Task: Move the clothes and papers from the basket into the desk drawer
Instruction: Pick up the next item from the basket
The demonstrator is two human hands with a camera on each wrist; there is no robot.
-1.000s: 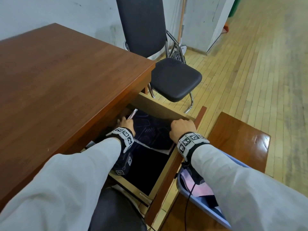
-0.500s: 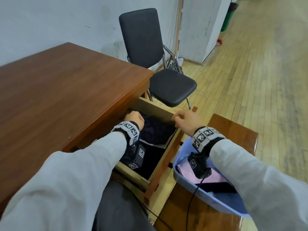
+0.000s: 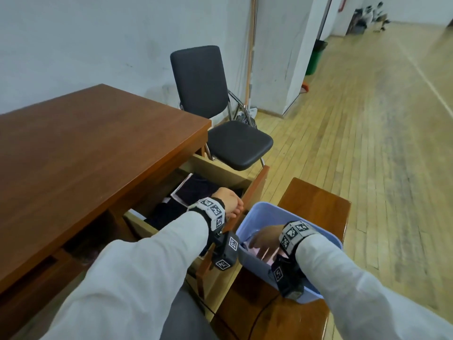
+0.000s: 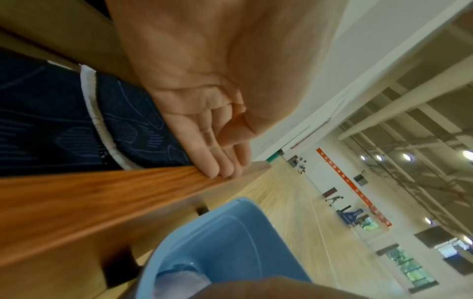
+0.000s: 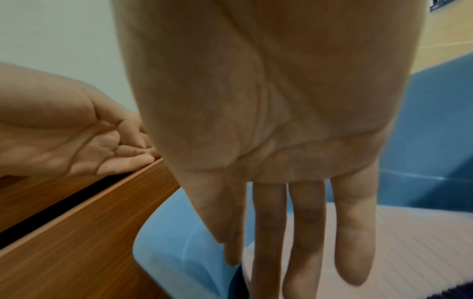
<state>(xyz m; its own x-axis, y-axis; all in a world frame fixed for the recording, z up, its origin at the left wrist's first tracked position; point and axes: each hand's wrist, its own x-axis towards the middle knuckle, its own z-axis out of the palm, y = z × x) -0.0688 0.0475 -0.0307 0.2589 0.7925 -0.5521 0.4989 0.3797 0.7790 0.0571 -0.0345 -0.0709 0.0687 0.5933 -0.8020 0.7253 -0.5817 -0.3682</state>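
Observation:
The desk drawer (image 3: 256, 190) stands open, with dark clothes (image 3: 198, 190) and a white-edged paper (image 3: 177, 193) inside. My left hand (image 3: 236, 208) is over the drawer's front panel. Its straight fingertips (image 4: 221, 172) touch the panel's top edge (image 4: 128, 182), and it holds nothing. Navy cloth with white trim (image 4: 51, 121) lies just behind that edge. My right hand (image 3: 257, 245) is inside the blue basket (image 3: 269, 209). The fingers (image 5: 353, 242) are straight and spread over a pink ribbed garment (image 5: 419, 242), and grip nothing.
The basket sits on a glossy wooden bench (image 3: 316, 204) right of the drawer. A black chair (image 3: 235, 143) stands beyond the drawer at the desk's corner. The brown desk top (image 3: 85, 155) fills the left. Wooden floor (image 3: 367, 168) stretches to the right.
My right hand left the drawer's front corner and dropped into the basket. My left hand drew back from inside the drawer to its front edge. The head view rose and swung right.

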